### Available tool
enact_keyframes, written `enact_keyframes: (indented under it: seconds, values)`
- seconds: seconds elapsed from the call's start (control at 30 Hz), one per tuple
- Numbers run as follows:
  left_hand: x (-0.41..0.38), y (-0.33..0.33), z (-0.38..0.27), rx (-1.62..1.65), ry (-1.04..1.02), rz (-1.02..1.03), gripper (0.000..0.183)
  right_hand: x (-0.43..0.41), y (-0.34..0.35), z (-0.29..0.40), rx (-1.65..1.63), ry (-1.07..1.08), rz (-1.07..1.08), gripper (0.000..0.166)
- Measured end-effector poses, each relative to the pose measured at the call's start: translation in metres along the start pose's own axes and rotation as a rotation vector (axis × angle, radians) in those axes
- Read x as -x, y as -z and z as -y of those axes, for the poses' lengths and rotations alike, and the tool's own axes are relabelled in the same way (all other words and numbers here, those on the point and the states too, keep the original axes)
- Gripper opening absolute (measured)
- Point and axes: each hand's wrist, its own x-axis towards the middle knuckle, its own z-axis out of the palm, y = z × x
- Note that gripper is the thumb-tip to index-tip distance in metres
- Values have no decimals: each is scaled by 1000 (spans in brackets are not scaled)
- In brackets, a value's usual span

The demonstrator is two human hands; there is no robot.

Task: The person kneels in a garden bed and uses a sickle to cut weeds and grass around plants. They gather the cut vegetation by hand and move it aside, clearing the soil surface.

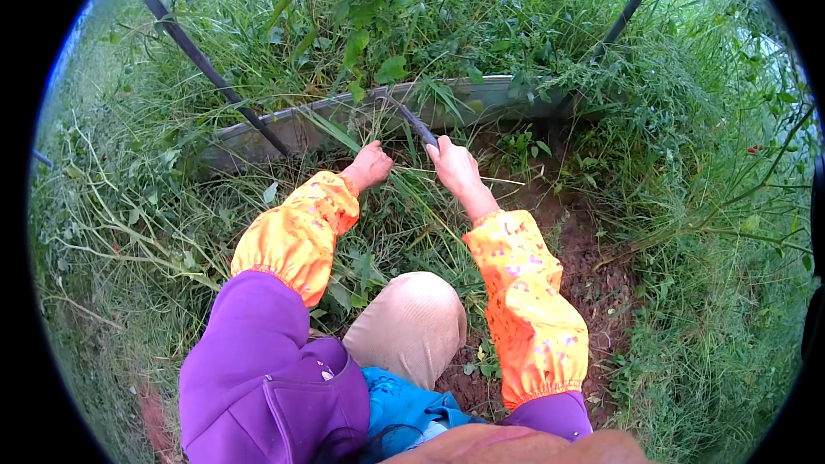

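My right hand grips the dark handle of a sickle-like tool. The tool slants up and to the left, and its thin tip lies among grass stems in front of a low grey barrier. My left hand is closed around long grass blades, some of which stick out up and to the left. Cut or flattened grass covers the ground below both hands. Orange patterned sleeve covers reach to both wrists. Hidden by stems, the tool's full blade shape cannot be made out.
A low grey barrier curves across ahead, with tall grass behind it. Dark poles slant at left and right. Leafy stems hang above the barrier. Bare soil lies at right, beside a branch. Dry branches spread at left.
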Motion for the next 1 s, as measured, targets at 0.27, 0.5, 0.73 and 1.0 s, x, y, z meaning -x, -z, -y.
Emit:
enact_keyframes:
  seconds: [0.27,0.5,0.73,1.0]
  values:
    - [51,8,-68,321,-235,157,7,135,-66,-131,-23,-321,-27,35]
    - [261,-121,-152,708,191,575,31,356,-154,-141,-273,-502,315,39]
    - [134,26,-143,697,-96,531,58,296,-80,-141,-930,-807,64,26]
    - [14,226,-148,487,-38,58,60,175,91,-135,-257,-469,-622,32]
